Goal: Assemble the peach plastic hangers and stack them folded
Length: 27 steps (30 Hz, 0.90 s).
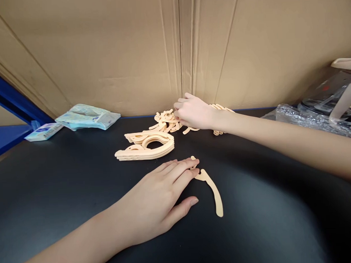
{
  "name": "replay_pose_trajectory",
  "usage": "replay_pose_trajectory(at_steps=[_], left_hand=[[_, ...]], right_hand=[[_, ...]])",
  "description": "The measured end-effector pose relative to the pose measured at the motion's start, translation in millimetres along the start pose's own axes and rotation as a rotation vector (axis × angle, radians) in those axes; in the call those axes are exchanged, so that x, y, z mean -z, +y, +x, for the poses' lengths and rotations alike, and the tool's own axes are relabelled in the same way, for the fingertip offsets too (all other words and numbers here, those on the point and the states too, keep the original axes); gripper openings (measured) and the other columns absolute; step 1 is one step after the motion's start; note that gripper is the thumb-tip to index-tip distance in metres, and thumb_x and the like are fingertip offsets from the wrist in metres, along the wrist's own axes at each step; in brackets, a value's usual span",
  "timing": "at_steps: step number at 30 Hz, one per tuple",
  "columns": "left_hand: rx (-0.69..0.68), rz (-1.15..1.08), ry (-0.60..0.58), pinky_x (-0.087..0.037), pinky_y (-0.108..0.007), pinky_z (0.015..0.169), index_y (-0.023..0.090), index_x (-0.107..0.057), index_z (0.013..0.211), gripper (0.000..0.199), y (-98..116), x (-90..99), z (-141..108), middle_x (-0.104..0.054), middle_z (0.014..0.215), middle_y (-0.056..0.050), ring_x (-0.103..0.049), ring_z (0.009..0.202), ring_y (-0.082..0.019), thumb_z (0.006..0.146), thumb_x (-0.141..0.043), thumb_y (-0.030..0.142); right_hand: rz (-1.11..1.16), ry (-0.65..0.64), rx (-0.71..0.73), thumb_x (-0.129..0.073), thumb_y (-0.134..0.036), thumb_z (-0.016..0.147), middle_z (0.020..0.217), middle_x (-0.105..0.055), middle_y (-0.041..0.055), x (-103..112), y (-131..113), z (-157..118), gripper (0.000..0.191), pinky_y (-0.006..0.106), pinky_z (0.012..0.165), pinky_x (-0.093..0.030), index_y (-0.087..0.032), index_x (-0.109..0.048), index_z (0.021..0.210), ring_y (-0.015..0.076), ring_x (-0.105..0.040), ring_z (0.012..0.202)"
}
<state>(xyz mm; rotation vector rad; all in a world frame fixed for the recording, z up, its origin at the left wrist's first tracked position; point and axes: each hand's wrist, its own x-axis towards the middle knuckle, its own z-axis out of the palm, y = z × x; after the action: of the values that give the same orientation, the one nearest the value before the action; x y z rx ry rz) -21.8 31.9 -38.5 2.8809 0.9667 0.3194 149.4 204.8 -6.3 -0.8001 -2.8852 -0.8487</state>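
Observation:
My left hand (163,197) lies palm down on the black table, its fingers stretched out and the thumb apart. Its index and middle fingertips rest on a beige plastic folding-hanger piece (213,193), whose curved arm sticks out to the right. Further back, my right hand (193,111) reaches into a loose pile of beige hanger parts (163,118). The fingers there are curled, and what they hold, if anything, is hidden. Between the two hands, to the left, sits a neat stack of folded beige hangers (146,151).
More beige parts (220,107) lie behind my right wrist. At the back left are a pale blue tissue pack (88,117) and a smaller pack (44,132). Crumpled clear plastic (298,117) lies at the right. Cardboard (118,53) walls in the back.

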Motion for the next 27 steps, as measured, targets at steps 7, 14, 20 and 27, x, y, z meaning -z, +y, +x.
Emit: replay_pose_trajectory(at_steps=[7,14,20,27], left_hand=[[-0.006,-0.037,0.077,-0.042,-0.046,0.118,0.019,-0.05,0.139,0.037,-3,-8.1,-4,-0.051,0.152,-0.011,-0.052,0.138,-0.026,0.106,-0.043,0.034],[-0.01,-0.051,0.087,-0.041,-0.044,0.118,0.019,-0.052,0.137,0.036,-4,-8.3,-3,-0.052,0.151,-0.011,-0.053,0.137,-0.026,0.105,-0.045,0.032],[-0.009,-0.036,0.07,-0.043,-0.045,0.117,0.02,-0.052,0.137,0.035,-3,-7.1,-3,-0.052,0.151,-0.01,-0.053,0.137,-0.026,0.105,-0.044,0.033],[-0.011,-0.048,0.084,-0.043,-0.042,0.117,0.019,-0.053,0.135,0.034,-3,-6.0,-3,-0.054,0.149,-0.011,-0.053,0.136,-0.025,0.104,-0.047,0.032]], right_hand=[[-0.065,0.058,0.067,-0.044,-0.013,0.097,0.097,-0.066,0.0105,9,5,-7,0.026,0.038,0.081,-0.03,-0.011,-0.07,0.095,0.0234,-0.054,0.091],[-0.066,0.132,0.034,-0.038,-0.014,0.1,0.094,-0.065,0.0094,12,8,-16,0.031,0.039,0.079,-0.03,-0.013,-0.069,0.096,0.0228,-0.051,0.087],[0.049,0.115,0.12,-0.049,-0.015,0.096,0.097,-0.064,0.0094,9,7,-33,0.02,0.035,0.079,-0.032,-0.013,-0.069,0.098,0.0217,-0.053,0.087],[0.019,0.137,0.218,-0.047,-0.013,0.1,0.093,-0.064,0.0077,12,-5,-44,0.023,0.033,0.079,-0.031,-0.015,-0.068,0.09,0.0202,-0.053,0.085]])
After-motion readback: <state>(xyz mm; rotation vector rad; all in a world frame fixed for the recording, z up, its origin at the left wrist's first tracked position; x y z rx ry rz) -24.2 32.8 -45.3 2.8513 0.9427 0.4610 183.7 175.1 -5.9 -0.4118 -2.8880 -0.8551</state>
